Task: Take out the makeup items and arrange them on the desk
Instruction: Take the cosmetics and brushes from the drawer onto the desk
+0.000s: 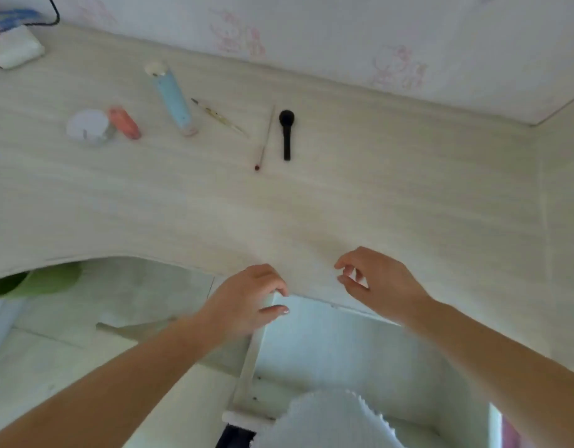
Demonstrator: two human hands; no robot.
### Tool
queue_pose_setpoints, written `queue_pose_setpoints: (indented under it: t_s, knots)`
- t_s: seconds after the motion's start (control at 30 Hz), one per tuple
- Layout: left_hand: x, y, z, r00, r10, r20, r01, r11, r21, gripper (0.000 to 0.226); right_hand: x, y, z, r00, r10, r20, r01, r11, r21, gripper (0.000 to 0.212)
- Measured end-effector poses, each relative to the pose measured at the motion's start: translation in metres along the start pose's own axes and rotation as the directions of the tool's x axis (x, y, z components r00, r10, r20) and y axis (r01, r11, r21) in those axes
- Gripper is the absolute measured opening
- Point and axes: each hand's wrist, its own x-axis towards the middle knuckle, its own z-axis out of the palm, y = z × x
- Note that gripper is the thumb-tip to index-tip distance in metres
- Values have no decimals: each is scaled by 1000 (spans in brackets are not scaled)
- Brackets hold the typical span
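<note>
Six makeup items lying across the bench (344,195), black brush (286,132) rightmost | left hand (243,305) and right hand (381,279) hovering at bench edge, fingers loosely curled, grasping nothing | arranging seemingly nearing completion

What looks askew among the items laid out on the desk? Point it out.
Nothing is spilled or broken. The row is only loosely ordered: the blue tube and the thin patterned stick lie slanted, while the black brush lies nearly straight. The orange tube lies right against the round white jar.
</note>
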Motion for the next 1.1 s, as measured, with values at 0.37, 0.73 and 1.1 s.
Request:
queue_pose_setpoints:
  t_s: [0.37,0.73,1.1]
  knots:
    - [-93,55,111,856,-9,516,-153,951,270,41,-185,68,97,901,11,433,60,987,-149,46]
    - [-99,78,123,924,-10,383,-228,790,570,68,-219,78,112,943,-38,329,147,939,-311,56]
    - [-69,84,122,991,-56,123,-49,697,716,134,-203,84,116,997,-22,-69,-11,899,-437,94]
